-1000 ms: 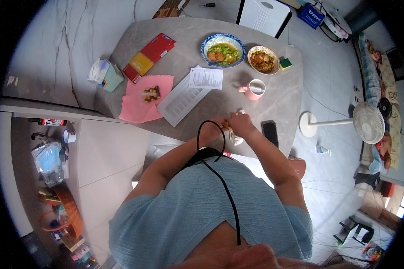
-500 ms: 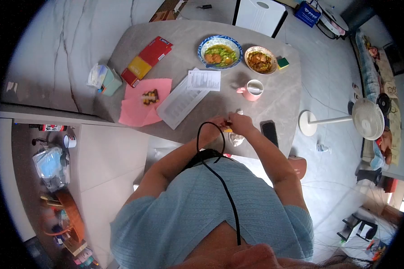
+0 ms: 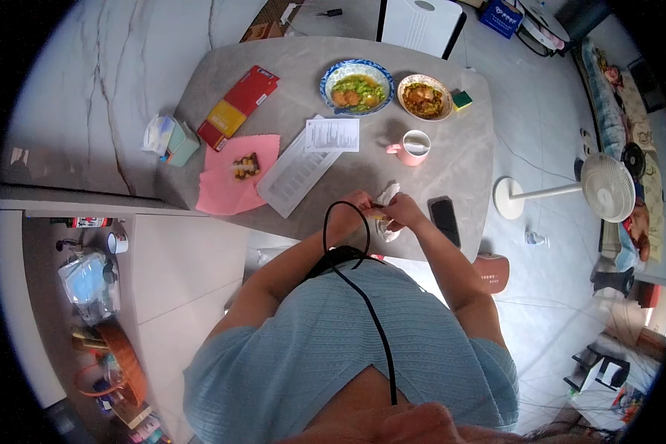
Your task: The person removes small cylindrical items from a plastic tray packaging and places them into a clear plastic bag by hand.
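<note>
Near the table's front edge my left hand (image 3: 354, 209) and my right hand (image 3: 403, 210) meet, fingers closed around a small object between them. It looks brown and yellow, too small to name. A crumpled white tissue (image 3: 387, 232) lies just under my right hand. The phone (image 3: 444, 220) rests to the right of that hand. Further left are a white plastic tray (image 3: 292, 181), a printed sheet (image 3: 331, 135) over its upper end, and a pink cloth (image 3: 226, 185) bearing several small brown and yellow pieces (image 3: 246, 166). A pink mug (image 3: 413, 148) stands beyond my hands.
Two bowls of food, one blue-rimmed (image 3: 357, 87) and one smaller (image 3: 424, 97), stand at the back beside a sponge (image 3: 462, 100). A red and yellow box (image 3: 238, 107) and a tissue box (image 3: 179, 140) are at the left. A black cable hangs before my chest.
My hands stay together over the same spot, with the fingers of my right hand shifted around the small object. More of the white tissue shows above and below that hand. The view has shifted slightly.
</note>
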